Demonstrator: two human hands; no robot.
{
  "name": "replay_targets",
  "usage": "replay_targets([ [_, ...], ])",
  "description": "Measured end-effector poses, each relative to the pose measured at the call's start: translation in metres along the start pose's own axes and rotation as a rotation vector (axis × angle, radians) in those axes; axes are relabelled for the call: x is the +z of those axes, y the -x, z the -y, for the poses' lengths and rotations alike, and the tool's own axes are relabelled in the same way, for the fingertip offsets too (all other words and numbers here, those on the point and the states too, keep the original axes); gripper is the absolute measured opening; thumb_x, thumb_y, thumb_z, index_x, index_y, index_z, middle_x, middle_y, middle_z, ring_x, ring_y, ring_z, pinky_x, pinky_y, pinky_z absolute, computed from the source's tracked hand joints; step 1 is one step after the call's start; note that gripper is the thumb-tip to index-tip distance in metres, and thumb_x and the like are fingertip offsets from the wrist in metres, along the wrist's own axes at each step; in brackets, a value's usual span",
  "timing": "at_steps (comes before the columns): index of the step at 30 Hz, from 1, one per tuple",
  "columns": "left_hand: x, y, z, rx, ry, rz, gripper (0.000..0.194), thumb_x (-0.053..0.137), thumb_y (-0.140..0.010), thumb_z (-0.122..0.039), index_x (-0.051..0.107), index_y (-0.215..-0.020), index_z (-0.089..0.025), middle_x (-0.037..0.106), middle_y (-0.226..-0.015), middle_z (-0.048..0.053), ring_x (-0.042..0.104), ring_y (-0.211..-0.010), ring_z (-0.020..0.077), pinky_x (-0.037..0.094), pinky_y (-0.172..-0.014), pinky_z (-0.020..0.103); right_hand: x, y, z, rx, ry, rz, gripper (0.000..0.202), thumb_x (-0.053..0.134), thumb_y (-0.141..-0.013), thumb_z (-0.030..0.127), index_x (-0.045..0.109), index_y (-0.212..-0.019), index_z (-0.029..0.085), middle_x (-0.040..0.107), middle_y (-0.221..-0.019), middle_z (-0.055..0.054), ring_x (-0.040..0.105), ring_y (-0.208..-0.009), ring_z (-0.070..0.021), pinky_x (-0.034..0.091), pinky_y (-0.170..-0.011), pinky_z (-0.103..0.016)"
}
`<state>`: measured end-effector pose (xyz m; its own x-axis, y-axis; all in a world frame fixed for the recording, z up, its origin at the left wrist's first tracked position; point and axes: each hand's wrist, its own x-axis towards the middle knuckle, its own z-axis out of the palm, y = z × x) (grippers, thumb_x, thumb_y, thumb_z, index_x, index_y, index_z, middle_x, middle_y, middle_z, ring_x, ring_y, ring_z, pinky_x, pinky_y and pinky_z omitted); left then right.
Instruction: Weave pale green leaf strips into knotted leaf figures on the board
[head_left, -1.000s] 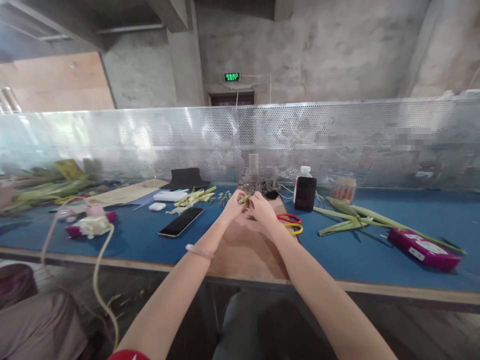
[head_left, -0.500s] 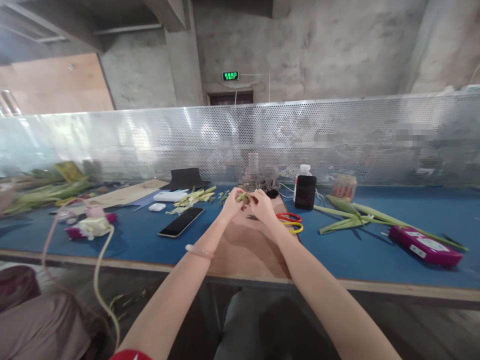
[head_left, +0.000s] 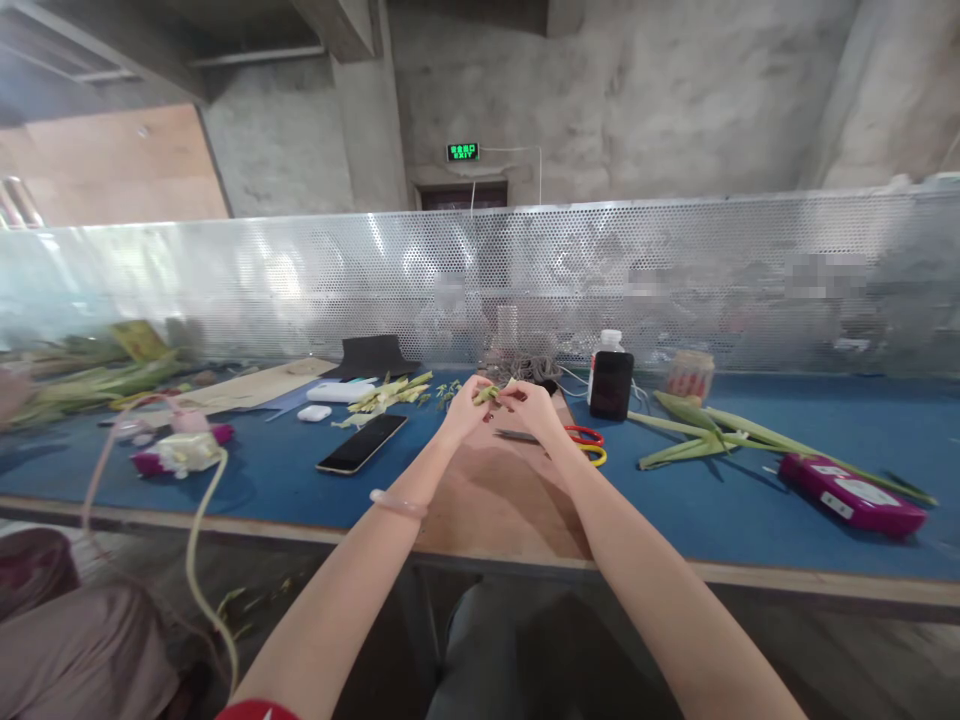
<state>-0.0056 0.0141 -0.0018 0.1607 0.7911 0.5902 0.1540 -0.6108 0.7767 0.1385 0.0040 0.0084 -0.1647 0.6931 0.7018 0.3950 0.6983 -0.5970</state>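
Observation:
My left hand [head_left: 466, 408] is closed on a small green plant piece [head_left: 486, 394] above the wooden board [head_left: 495, 500]. My right hand [head_left: 527, 405] is at the right side of the same piece, its fingertips pinched together; what exactly they grip is too small to tell. Under my right wrist lie scissors [head_left: 589, 436] with red and yellow handles, their blades pointing left. Cut green stalks [head_left: 394, 393] lie to the left of my hands, with small leafy sprigs [head_left: 448, 392] closer by.
A phone [head_left: 364, 444] and a white case [head_left: 314, 412] lie at left. Another phone [head_left: 612, 385] stands against a bottle [head_left: 609, 341]. Long leaves [head_left: 697, 440] and a magenta device [head_left: 851, 493] are at right. A person's knee [head_left: 90, 650] shows lower left.
My right hand has shifted slightly right, away from my left hand, and more of the scissors shows. At the far left edge, part of another person's hand has come into view.

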Motion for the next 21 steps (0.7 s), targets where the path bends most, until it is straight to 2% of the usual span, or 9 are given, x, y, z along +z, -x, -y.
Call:
replay_targets([
  [10, 0.001, 0.002, -0.001, 0.018, -0.015, 0.007, 0.019, 0.054, -0.069, -0.016, 0.048, -0.086, -0.018, 0.053, -0.061, -0.004, 0.052, -0.047, 0.0072, 0.045, -0.046, 0.017, 0.002, 0.001, -0.002, 0.031, 0.116, 0.006, 0.019, 0.054, -0.08, 0.03, 0.057, -0.076, 0.012, 0.058, -0.068, 0.001, 0.055, -0.062, -0.0092, 0.045, -0.06, -0.025],
  [17, 0.004, 0.005, -0.005, 0.031, -0.041, 0.005, 0.017, 0.051, -0.069, -0.015, 0.049, -0.086, -0.018, 0.053, -0.06, -0.004, 0.052, -0.046, 0.0071, 0.044, -0.045, 0.017, 0.013, 0.003, -0.004, 0.048, 0.307, -0.085, 0.021, 0.05, -0.083, 0.032, 0.055, -0.076, 0.012, 0.056, -0.071, 0.001, 0.053, -0.064, -0.0096, 0.045, -0.062, -0.027],
  [21, 0.004, 0.007, -0.008, 0.048, -0.061, 0.01, 0.016, 0.049, -0.07, -0.014, 0.051, -0.085, -0.019, 0.053, -0.062, -0.004, 0.05, -0.046, 0.0065, 0.044, -0.046, 0.017, 0.018, 0.005, 0.001, 0.039, 0.39, -0.147, 0.015, 0.051, -0.081, 0.026, 0.052, -0.074, 0.012, 0.054, -0.073, 0.001, 0.051, -0.066, -0.0103, 0.043, -0.063, -0.027],
])
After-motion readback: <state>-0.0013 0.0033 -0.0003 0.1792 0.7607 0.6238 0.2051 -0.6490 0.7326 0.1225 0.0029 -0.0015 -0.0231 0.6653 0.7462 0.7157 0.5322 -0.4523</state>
